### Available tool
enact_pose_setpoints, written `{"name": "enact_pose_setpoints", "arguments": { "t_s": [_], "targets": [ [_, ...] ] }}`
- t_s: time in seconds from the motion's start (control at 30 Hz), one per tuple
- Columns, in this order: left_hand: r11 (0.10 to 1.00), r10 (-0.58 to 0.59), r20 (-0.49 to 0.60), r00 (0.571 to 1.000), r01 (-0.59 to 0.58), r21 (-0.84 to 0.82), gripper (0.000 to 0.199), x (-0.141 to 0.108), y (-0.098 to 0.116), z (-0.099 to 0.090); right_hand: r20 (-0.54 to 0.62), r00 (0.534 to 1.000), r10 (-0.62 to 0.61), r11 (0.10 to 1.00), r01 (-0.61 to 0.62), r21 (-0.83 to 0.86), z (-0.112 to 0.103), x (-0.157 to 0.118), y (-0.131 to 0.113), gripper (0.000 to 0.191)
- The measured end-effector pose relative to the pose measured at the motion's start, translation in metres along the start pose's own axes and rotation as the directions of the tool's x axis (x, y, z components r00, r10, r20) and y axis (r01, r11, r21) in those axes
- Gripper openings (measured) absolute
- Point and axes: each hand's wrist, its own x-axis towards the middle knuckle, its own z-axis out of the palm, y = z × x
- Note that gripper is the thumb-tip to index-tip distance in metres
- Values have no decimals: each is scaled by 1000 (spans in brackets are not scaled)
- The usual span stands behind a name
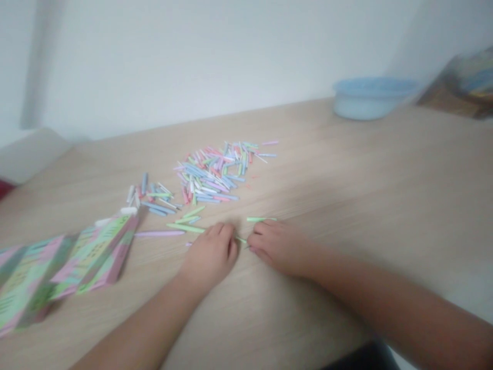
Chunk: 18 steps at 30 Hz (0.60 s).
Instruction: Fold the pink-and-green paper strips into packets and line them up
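My left hand is closed, its fingers pinched low over the table. Close by on the right, my right hand is also closed, fingertips pressed together. A thin green pen part bridges the small gap between both sets of fingertips; most of it is hidden. Near the right fingertips shows a fine dark tip, too blurred to name. A long green pen barrel runs up to the left hand's knuckles; whether it touches them I cannot tell. Just beyond the right hand lies a short green pen cap.
Pastel pen parts form a big pile and a smaller pile. A purple pen barrel lies left of my hands. Printed pastel boxes sit at left. A blue basin stands at the back right, against the wall.
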Motion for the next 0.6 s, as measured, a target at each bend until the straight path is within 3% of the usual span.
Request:
{"name": "enact_pose_setpoints", "arguments": {
  "t_s": [0.27, 0.6],
  "targets": [
    [999, -47, 30, 998, 47, 18, 22, 1, 6, -9, -46, 997, 62, 997, -60, 45, 6, 2, 0, 20],
    [997, -66, 10, 998, 67, -41, 18, 1, 4, -5, -92, 981, 168, 980, -156, 125, 8, 10, -11, 24]
  ]
}}
